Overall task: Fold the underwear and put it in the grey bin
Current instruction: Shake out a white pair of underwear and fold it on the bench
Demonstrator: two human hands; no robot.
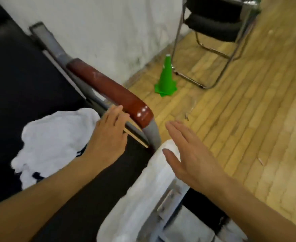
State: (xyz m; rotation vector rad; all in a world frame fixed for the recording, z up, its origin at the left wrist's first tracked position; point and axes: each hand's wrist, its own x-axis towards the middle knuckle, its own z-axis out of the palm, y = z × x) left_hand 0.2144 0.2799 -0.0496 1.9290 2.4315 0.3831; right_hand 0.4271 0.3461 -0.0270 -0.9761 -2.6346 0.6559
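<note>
A crumpled pile of white underwear point(56, 137) with dark trim lies on the black seat point(18, 81) at the left. My left hand point(108, 135) hovers at the pile's right edge, fingers straight, near the armrest, holding nothing. My right hand point(187, 154) is flat and open above the pale grey bin point(143, 198), whose rim runs from the centre to the bottom of the view. What lies inside the bin is hidden. The picture is blurred by motion.
A red-brown wooden armrest point(112, 91) on a grey metal frame separates the seat from the bin. A green cone point(166, 75) stands on the wooden floor point(248, 119). A black metal-framed chair point(217, 32) is at the top right, by a white wall.
</note>
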